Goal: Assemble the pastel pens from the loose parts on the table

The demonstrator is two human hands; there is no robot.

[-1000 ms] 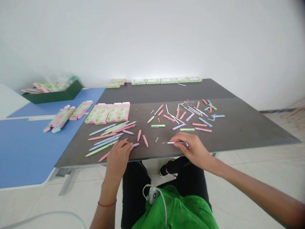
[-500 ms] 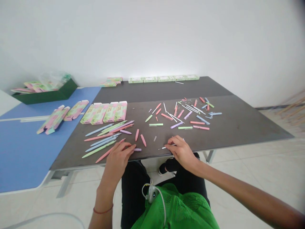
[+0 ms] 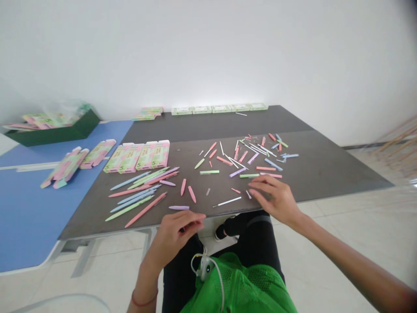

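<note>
My left hand (image 3: 179, 232) hovers at the table's near edge, fingers loosely bent and nothing visible in them. Just beyond it lies a purple pen barrel (image 3: 179, 208). My right hand (image 3: 275, 198) is open over the table, thumb and fingers apart around the side of a small purple pen part (image 3: 248, 194); whether it touches it I cannot tell. Between the hands rest a white pen refill (image 3: 228, 201), a small pink part (image 3: 236, 190) and a small clear piece (image 3: 207, 191). Two pink barrel pieces (image 3: 192, 194) lie farther left.
Several assembled pens (image 3: 137, 201) lie at left, below a row of pastel boxes (image 3: 143, 156). Loose pen parts and refills (image 3: 257, 149) are scattered at right. More boxes (image 3: 202, 109) line the back; a green tray (image 3: 55, 134) stands on the blue table (image 3: 26, 217).
My right hand has let go of the refill and moved right, opening. My left hand has left the purple barrel and drawn back toward me and right. The view has shifted slightly.
</note>
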